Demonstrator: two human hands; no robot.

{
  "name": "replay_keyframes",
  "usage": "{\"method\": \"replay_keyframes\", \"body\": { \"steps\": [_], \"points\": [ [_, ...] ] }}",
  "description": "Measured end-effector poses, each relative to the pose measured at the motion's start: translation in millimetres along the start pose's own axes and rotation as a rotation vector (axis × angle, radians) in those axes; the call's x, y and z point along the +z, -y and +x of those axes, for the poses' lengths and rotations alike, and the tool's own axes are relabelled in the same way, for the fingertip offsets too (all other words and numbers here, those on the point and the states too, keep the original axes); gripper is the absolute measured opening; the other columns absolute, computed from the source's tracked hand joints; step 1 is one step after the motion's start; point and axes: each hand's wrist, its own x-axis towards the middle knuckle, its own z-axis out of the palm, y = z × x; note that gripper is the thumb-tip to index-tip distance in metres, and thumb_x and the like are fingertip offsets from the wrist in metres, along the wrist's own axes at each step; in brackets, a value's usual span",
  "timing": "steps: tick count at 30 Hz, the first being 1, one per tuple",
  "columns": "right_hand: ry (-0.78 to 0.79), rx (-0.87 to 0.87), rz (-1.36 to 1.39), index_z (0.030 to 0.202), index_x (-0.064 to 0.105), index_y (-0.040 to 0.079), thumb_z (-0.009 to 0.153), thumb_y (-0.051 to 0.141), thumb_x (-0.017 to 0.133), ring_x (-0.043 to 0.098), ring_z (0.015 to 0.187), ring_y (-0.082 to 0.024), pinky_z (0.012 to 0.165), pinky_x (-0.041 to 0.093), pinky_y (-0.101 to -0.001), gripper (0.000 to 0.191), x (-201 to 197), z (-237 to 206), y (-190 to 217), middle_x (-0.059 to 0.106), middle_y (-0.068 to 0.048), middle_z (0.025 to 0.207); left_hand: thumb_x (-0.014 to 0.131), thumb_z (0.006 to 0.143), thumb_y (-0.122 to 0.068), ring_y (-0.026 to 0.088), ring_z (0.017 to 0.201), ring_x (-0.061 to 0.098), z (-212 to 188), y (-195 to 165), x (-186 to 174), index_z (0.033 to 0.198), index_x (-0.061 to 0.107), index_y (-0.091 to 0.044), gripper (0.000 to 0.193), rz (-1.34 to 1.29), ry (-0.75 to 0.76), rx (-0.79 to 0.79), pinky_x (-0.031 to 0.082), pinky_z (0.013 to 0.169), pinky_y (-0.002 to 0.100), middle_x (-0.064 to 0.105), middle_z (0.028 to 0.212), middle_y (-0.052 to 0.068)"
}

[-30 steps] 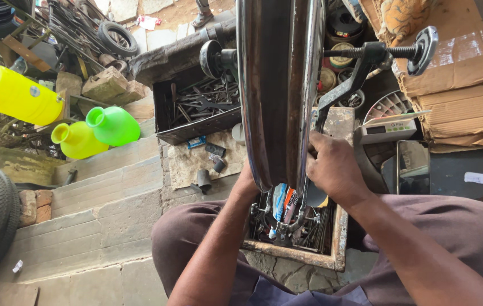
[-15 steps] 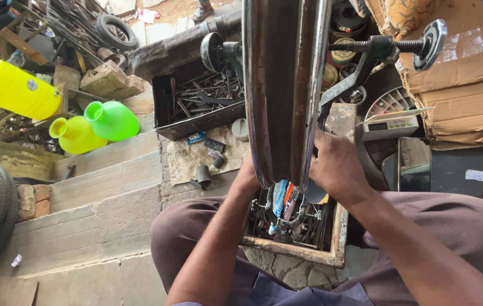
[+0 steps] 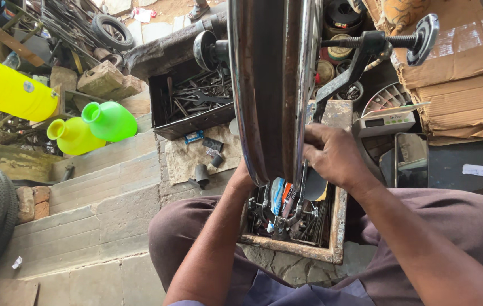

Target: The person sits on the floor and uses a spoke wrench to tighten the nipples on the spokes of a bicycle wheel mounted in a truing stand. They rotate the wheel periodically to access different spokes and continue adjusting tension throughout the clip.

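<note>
Wheel rim [image 3: 270, 85]: upright, centre, lower edge over an open toolbox [image 3: 338, 226]; tight space between knees, stone steps [image 3: 83, 215] free at left. Right hand [image 3: 335, 156]: fingers curled against the rim's right edge. Left hand [image 3: 241, 175]: behind the rim, mostly hidden; grip cannot be told.

A wheel rim [image 3: 270, 85] stands upright above a wooden tool box [image 3: 335, 226], the left hand [image 3: 241, 175] on its left side and the right hand [image 3: 335, 156] on its right, with a metal tray of tools [image 3: 196, 105] further left.
</note>
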Motion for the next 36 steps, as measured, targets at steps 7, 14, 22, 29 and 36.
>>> {"method": "replay_keyframes", "body": {
  "steps": [7, 14, 22, 29, 36],
  "points": [
    [-0.021, -0.055, -0.122, 0.122, 0.073, 0.009, 0.087, 0.013, 0.077, 0.076, 0.096, -0.019, 0.086, 0.058, -0.0339, 0.035, 1.5, 3.9, -2.8, 0.078, -0.012, 0.112, 0.076, 0.095, -0.016, 0.020, 0.103, 0.072, -3.9, -1.3, 0.6, 0.130, 0.063, 0.002, 0.041, -0.047, -0.175, -0.148, 0.062, 0.083, 0.030, 0.070, 0.119, 0.012],
    [-0.068, -0.024, 0.100, 0.121, 0.073, 0.005, 0.089, 0.012, 0.074, 0.079, 0.094, -0.018, 0.083, 0.064, -0.0308, 0.033, 6.4, 7.4, -10.2, 0.080, -0.011, 0.108, 0.079, 0.093, -0.010, 0.018, 0.108, 0.067, -5.5, 8.2, -5.0, 0.132, 0.063, 0.000, 0.043, 0.097, -0.165, -0.006, 0.060, 0.088, 0.029, 0.068, 0.123, 0.010],
    [-0.027, 0.017, -0.001, 0.126, 0.070, 0.008, 0.087, 0.020, 0.078, 0.078, 0.093, -0.019, 0.081, 0.062, -0.0325, 0.042, 1.7, 7.7, -11.9, 0.078, -0.013, 0.106, 0.079, 0.092, -0.012, 0.020, 0.109, 0.067, -6.0, 8.4, -7.0, 0.131, 0.064, 0.001, 0.044, 0.165, -0.152, -0.065, 0.060, 0.089, 0.031, 0.068, 0.123, 0.011],
    [-0.072, 0.017, -0.037, 0.123, 0.072, 0.010, 0.086, 0.016, 0.077, 0.079, 0.089, -0.019, 0.079, 0.063, -0.0336, 0.038, 5.0, 5.5, -4.0, 0.080, -0.012, 0.104, 0.078, 0.098, -0.019, 0.017, 0.106, 0.069, 1.7, -9.4, 9.9, 0.135, 0.063, 0.003, 0.045, -0.086, -0.085, -0.052, 0.061, 0.088, 0.031, 0.070, 0.122, 0.011],
    [-0.058, 0.064, 0.004, 0.114, 0.074, 0.007, 0.086, 0.010, 0.073, 0.079, 0.087, -0.015, 0.081, 0.063, -0.0291, 0.028, 10.8, 0.8, -3.7, 0.081, -0.009, 0.102, 0.082, 0.091, -0.011, 0.018, 0.106, 0.068, 1.5, 2.0, 2.4, 0.133, 0.061, 0.004, 0.050, -0.152, -0.068, -0.099, 0.061, 0.087, 0.032, 0.069, 0.121, 0.011]
  ]
}}
